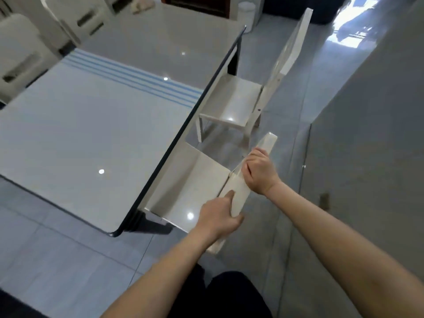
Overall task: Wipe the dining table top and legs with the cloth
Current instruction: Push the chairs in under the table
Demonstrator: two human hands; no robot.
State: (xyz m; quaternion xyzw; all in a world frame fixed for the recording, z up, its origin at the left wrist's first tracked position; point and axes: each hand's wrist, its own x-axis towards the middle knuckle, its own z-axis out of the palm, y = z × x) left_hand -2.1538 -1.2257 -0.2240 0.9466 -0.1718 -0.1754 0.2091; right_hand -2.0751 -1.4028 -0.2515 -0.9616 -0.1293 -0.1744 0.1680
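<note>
We stand at the near right corner of the worktop [75, 138], a glossy pale dining table with a dark edge and a band of blue stripes [137, 79] running across it. Ceiling lights reflect as small bright dots on the top. No cloth shows anywhere we can see, neither on the top nor in either hand.

Both our hands are on the backrest of the near chair [190, 180], a cream chair whose seat is tucked partly under the right edge of the worktop. Our left hand [218, 216] clasps the lower part of the backrest, thumb on the seat-facing side and the other fingers wrapped round the far side, so that grip is pressed onto the chair back. Our right hand [259, 173] holds the backrest higher up, fingers curled over its edge, and that grip is likewise closed round the chair back. The backrest leans toward us and to the right.

A second chair [231, 99] of the same cream colour stands further along the same side, its seat near the worktop edge and its tall back rising toward the top of the view. More pale chairs [20, 51] stand at the far left side of the worktop, blurred. A dark table leg [146, 223] shows beneath the near corner. The floor [57, 260] is grey tile, and a grey wall [378, 134] runs along our right
</note>
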